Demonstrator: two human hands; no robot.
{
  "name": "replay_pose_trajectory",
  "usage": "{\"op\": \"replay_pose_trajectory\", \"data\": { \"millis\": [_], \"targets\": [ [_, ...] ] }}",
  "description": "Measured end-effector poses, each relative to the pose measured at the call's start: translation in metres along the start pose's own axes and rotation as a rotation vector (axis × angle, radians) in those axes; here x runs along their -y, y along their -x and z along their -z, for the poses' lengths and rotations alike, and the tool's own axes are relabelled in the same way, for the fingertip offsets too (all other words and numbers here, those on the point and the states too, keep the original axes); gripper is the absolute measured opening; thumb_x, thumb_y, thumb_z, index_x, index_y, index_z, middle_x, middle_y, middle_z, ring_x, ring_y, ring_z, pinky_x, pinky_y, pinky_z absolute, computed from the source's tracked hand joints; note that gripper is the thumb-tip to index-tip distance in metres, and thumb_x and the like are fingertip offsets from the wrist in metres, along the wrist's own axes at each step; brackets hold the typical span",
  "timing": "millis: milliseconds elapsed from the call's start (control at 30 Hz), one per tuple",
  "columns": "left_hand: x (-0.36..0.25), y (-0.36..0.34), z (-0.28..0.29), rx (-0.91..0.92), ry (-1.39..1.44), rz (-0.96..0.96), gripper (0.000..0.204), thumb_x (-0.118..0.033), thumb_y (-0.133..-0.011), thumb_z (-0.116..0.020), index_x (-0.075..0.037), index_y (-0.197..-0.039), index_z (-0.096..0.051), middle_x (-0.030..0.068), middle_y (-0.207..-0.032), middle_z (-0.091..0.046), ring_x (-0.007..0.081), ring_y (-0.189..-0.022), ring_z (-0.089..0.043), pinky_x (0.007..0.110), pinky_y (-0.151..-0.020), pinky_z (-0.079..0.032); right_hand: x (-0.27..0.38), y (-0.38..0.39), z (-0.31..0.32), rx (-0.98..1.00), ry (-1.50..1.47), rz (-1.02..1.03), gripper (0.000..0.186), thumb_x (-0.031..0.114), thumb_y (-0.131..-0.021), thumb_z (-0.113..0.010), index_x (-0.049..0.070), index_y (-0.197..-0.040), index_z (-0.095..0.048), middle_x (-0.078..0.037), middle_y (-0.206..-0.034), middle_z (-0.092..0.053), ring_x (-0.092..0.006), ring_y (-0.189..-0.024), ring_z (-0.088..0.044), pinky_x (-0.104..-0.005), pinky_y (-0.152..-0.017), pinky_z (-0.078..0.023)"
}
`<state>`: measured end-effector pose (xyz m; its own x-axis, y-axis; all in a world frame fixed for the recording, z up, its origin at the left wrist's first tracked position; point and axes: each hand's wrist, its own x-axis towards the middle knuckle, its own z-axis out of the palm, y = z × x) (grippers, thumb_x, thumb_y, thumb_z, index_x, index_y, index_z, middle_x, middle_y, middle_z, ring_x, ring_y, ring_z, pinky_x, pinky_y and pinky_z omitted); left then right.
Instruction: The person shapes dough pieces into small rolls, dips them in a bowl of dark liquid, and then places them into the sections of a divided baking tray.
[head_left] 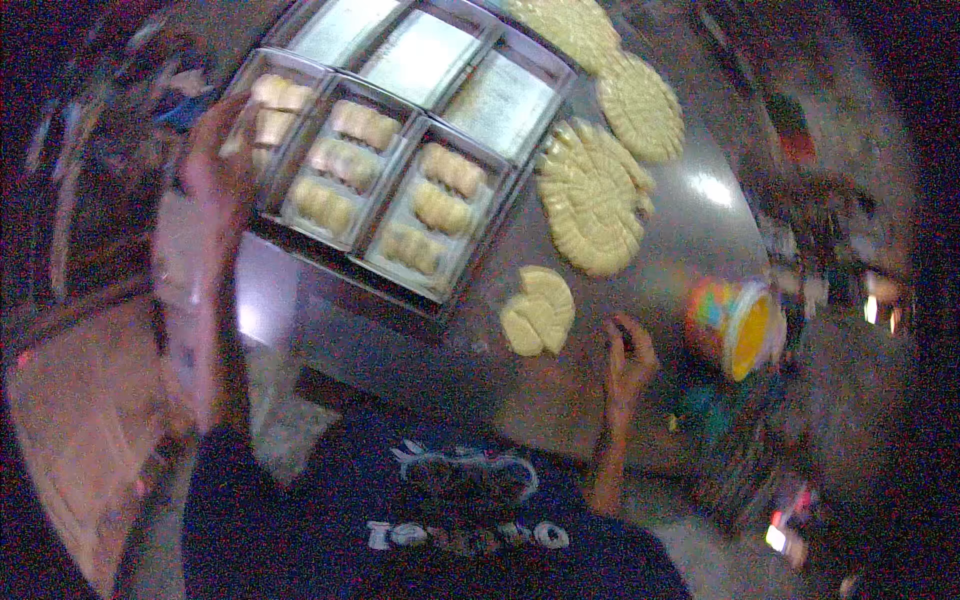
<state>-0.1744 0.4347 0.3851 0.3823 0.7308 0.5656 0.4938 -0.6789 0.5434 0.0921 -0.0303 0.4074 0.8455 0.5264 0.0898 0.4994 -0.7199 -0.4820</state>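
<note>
My left hand (222,155), blurred by motion, is at the left loaf pan (262,150) of a joined metal set. It lies over the pan's left side, and its fingers are too smeared to read. Short ridged rolls of dough (345,163) lie in the three near pans. My right hand (632,358) is low over the metal table, fingers bent with a gap between them and nothing visible in them. Just left of it lies a small, cut round of dough (540,312). Farther back is a large flattened spiral of dough (595,200) with scored edges.
More dough spirals (640,105) lie at the far right of the metal table (470,385). A colourful tub (718,315) with a yellow-orange inside stands near the right edge. The far pans (420,55) show pale inner floors. Surroundings are dark and blurred.
</note>
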Motion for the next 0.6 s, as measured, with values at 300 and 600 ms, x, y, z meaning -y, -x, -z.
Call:
{"op": "replay_pose_trajectory", "data": {
  "millis": [300,600],
  "targets": [
    [-0.214,0.243,-0.021,0.978,0.571,0.220,0.020,-0.010,-0.088,-0.067,-0.002,-0.106,-0.062,0.0174,-0.101,-0.064,0.0370,-0.095,-0.061,0.042,-0.084,-0.050,-0.046,0.098,-0.034,0.050,0.075,0.037,0.020,0.013,-0.089,-0.067,0.006,-0.107,-0.066,-0.010,-0.103,-0.065,-0.0275,-0.091,-0.065,-0.0356,-0.077,-0.054],
    [-0.260,0.307,-0.127,0.706,0.461,-0.389,0.043,-0.009,-0.085,-0.059,-0.006,-0.128,-0.055,0.0169,-0.132,-0.054,0.0360,-0.123,-0.050,0.045,-0.103,-0.042,-0.075,0.085,-0.062,0.059,-0.128,0.169,0.028,0.013,-0.084,-0.070,0.004,-0.110,-0.065,-0.014,-0.106,-0.063,-0.0290,-0.098,-0.064,-0.0387,-0.080,-0.054]
  ]
}}
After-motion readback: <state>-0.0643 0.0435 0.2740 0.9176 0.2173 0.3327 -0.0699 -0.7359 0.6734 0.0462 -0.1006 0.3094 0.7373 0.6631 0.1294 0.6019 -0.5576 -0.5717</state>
